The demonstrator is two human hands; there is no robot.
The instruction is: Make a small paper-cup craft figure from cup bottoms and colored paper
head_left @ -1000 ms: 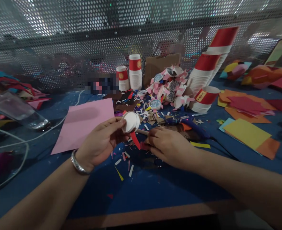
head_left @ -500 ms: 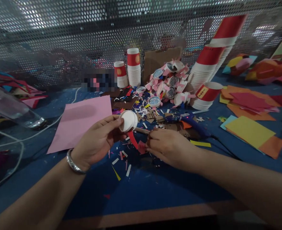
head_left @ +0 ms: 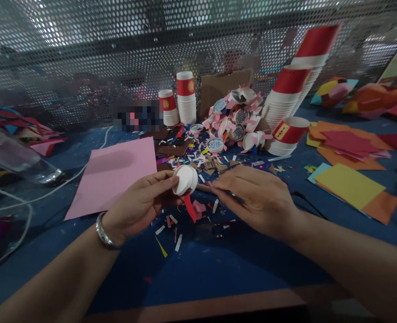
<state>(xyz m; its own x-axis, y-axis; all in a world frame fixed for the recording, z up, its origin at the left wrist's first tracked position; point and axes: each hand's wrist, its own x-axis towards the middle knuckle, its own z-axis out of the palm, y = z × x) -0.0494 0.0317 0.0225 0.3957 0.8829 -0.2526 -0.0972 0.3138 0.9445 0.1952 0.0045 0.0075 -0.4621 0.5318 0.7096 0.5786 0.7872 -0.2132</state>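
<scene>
My left hand (head_left: 141, 204) pinches a small white cut-down paper cup base (head_left: 185, 179) with a red strip (head_left: 190, 207) hanging below it. A thin wooden stick (head_left: 203, 187) pokes out of the cup toward my right hand (head_left: 255, 197), whose fingertips close near the stick's end by a small pink paper scrap (head_left: 198, 207). Both hands hover low over the blue table (head_left: 201, 264), above scattered paper clippings.
A pink paper sheet (head_left: 114, 172) lies to the left. Stacks of red-and-white paper cups (head_left: 288, 96) and a pile of finished pink-trimmed cup pieces (head_left: 235, 119) stand behind. Coloured sheets (head_left: 350, 184) lie right; a clear bottle (head_left: 19, 157) and white cable (head_left: 50, 188) lie left. A mesh screen backs the table.
My right hand lifted off the clippings and moved up toward the cup, its fingers now at the stick's end. The pink scrap it touched lies on the table. The cup shifted slightly.
</scene>
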